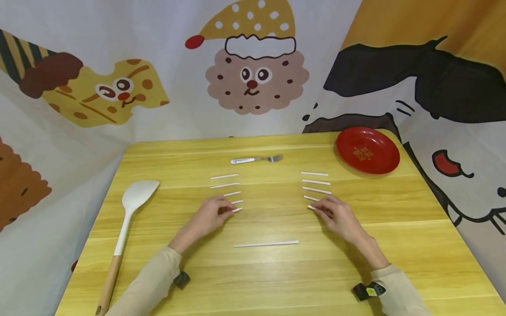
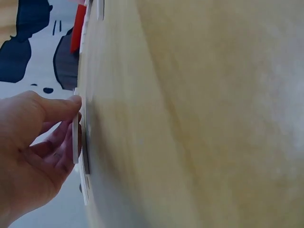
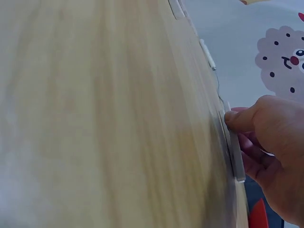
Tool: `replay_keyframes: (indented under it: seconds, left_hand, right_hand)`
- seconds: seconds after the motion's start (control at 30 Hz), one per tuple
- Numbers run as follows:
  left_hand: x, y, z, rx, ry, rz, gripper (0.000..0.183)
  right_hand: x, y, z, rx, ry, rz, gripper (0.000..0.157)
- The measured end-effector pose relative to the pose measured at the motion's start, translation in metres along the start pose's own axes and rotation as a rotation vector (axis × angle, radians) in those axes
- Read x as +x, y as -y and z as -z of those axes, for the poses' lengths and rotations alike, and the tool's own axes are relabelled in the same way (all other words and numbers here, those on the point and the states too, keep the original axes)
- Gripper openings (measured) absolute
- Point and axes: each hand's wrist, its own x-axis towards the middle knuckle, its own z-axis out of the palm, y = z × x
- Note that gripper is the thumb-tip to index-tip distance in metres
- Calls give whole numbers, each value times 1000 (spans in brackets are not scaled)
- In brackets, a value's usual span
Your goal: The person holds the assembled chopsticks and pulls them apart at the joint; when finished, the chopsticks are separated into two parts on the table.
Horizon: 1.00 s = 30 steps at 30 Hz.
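My left hand (image 1: 211,216) pinches a short white stick (image 2: 76,137) between thumb and fingers, low over the table at the near end of the left column of short white sticks (image 1: 224,176). Across from it, my right hand (image 1: 341,217) pinches another short white stick (image 3: 237,154), just below the right column of similar sticks (image 1: 315,181). Each hand partly covers the nearest sticks of its column. One longer white stick (image 1: 266,244) lies crosswise on the table, nearer to me, between the two forearms. Whether the pinched sticks touch the table, I cannot tell.
A fork (image 1: 257,159) with a white handle lies beyond the columns. At the back right corner is a red plate (image 1: 348,160). Along the left side lies a white turner (image 1: 128,215) with a wooden handle. A printed curtain (image 1: 178,118) hangs behind the wooden table (image 1: 272,281).
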Motion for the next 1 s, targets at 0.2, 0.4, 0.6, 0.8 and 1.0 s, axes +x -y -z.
replay_keyframes:
  seconds: [0.2, 0.4, 0.6, 0.8, 1.0]
  left_hand:
    - [1, -1, -3, -8, 35, 18, 11]
    - [2, -2, -5, 9, 43, 26, 10]
    - [3, 0, -6, 13, 47, 20, 9]
    - [3, -3, -6, 0, 61, 25, 10]
    - [3, -3, -6, -4, 53, 17, 11]
  right_hand:
    - [0, -2, -3, -3, -6, 15, 20]
    - [4, -1, -6, -34, -17, 12, 16]
    - [8, 0, -11, -79, -20, 11, 14]
    - [5, 2, -9, -83, -21, 1, 15]
    - [3, 3, -5, -90, -27, 6, 15]
